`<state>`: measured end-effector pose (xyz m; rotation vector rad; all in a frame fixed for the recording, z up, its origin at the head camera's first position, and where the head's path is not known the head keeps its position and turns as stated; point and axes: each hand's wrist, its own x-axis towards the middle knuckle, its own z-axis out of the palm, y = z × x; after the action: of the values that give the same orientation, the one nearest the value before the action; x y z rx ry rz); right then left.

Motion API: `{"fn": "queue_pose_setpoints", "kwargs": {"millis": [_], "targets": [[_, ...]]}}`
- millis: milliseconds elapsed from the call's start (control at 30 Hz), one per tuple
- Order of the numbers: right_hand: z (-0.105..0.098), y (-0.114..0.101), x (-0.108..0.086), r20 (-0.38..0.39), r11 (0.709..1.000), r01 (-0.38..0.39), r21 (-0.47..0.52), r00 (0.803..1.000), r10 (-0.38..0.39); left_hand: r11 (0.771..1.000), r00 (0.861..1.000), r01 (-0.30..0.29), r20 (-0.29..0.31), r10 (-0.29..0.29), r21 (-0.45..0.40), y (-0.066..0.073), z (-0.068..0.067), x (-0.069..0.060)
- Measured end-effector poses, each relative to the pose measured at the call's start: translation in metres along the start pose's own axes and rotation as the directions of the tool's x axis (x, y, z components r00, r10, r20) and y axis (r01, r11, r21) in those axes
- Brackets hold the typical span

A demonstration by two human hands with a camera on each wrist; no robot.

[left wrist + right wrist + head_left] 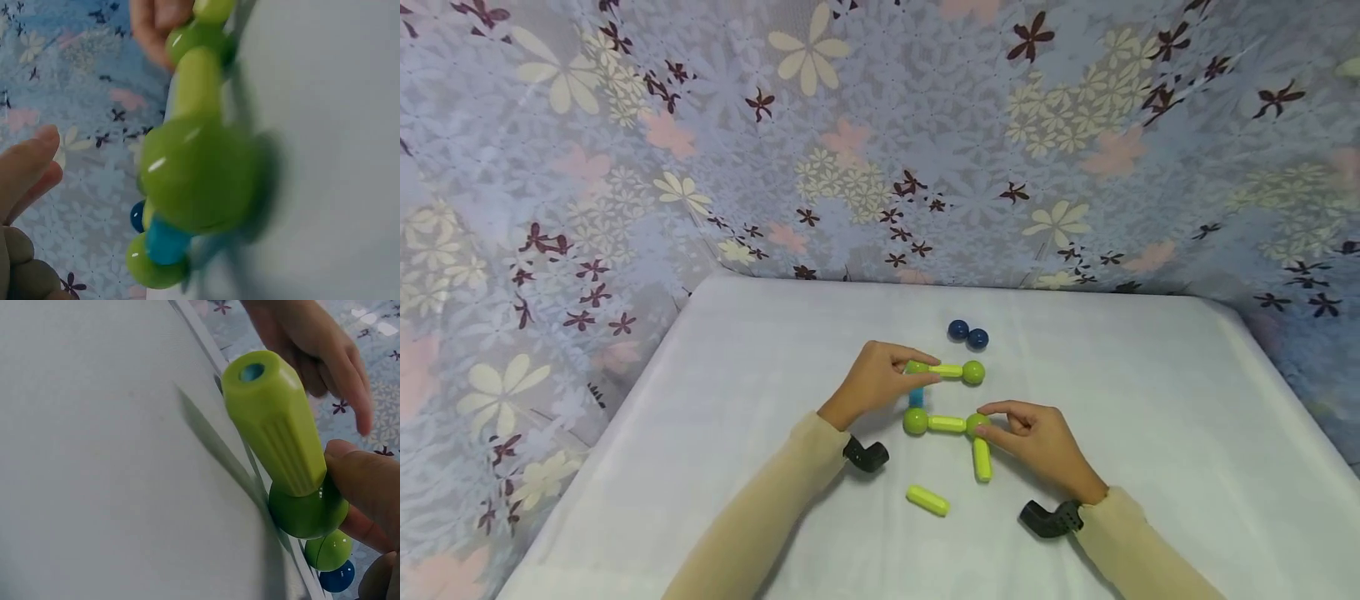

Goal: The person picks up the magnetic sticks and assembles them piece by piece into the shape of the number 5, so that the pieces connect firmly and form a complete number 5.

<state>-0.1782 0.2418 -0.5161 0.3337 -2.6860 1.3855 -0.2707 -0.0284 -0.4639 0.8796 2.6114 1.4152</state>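
My right hand (1037, 437) pinches a lime-green ball (976, 423) between thumb and fingers. From that ball a yellow-green rod (982, 460) points toward me, and another rod (947, 424) runs left to a second green ball (915, 421). A blue rod (916, 398) links this one to a further green ball (915, 367), which a yellow-green rod (947, 371) joins to a green ball (973, 372). Over the far left corner hovers my left hand (883, 379); in the left wrist view its thumb and finger stand apart from the pieces, holding nothing.
A loose yellow-green rod (928, 500) lies in front of the joined pieces. Behind them sit two navy balls (967, 334). The white-covered table (737, 333) meets a flowered cloth (880, 167) at the back and left. Each wrist wears a black camera mount (1051, 518).
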Motion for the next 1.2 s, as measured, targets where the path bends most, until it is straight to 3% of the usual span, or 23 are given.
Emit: {"fn": "queue_pose_setpoints", "kwargs": {"millis": [200,433,533,700,867,1200], "targets": [[-0.003,0.000,0.001,0.018,0.999,-0.004,0.038,1.000,0.003,0.997,0.997,0.070,-0.033,-0.069,0.043,0.001,-0.005,0.049],[-0.003,0.001,-0.002,0.018,0.997,-0.007,0.081,1.000,0.005,0.986,0.987,0.156,0.014,-0.157,0.063,-0.007,0.011,0.087],[-0.002,0.001,-0.004,0.027,0.996,-0.021,0.088,0.999,0.019,0.978,0.981,0.189,0.022,-0.191,0.087,-0.012,0.018,0.094],[-0.002,0.000,-0.002,0.013,0.996,0.001,0.093,1.000,-0.002,0.967,0.981,0.191,0.009,-0.195,0.168,-0.018,0.023,0.105],[-0.001,-0.003,0.000,0.016,0.997,0.005,0.082,1.000,-0.007,0.953,0.976,0.196,0.046,-0.212,0.233,-0.019,0.025,0.108],[-0.003,-0.001,-0.002,0.014,0.997,-0.015,0.076,1.000,0.014,0.950,0.979,0.190,0.018,-0.201,0.248,-0.024,0.034,0.109]]}}
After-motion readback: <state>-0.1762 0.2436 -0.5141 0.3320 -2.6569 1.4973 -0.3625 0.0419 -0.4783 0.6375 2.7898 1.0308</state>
